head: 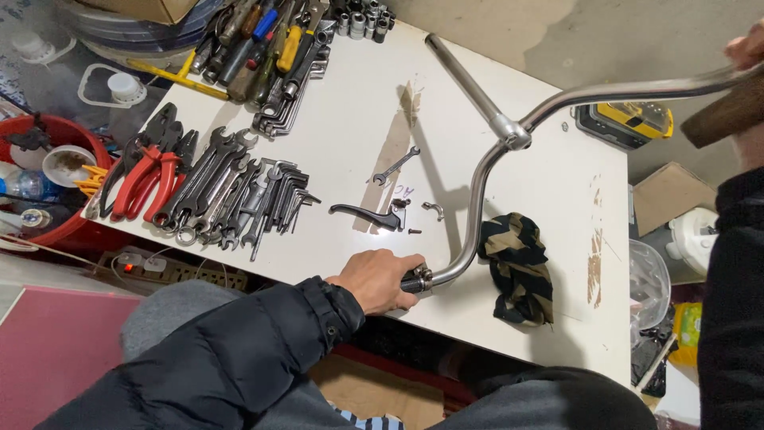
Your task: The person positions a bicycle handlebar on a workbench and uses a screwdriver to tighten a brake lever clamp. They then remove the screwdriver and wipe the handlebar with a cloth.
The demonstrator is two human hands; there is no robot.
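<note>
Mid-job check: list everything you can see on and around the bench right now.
handlebar: one, silver, across the white table
brake lever: one, black, table centre
small spanner: one, steel, above the lever
rag: one, black and tan, beside the bar
spanners: many, steel, left
pliers: several, red-handled, far left
screwdrivers: many, mixed colours, top
sockets: several, top edge
yellow case: one, floor right
left hand: grips the near bar end
right hand: on the far end, mostly cut off

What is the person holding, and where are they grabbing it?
A silver bicycle handlebar. The left hand wraps around its near end, by the black grip. The right hand, mostly out of view at the top right, is on the far end.
</note>
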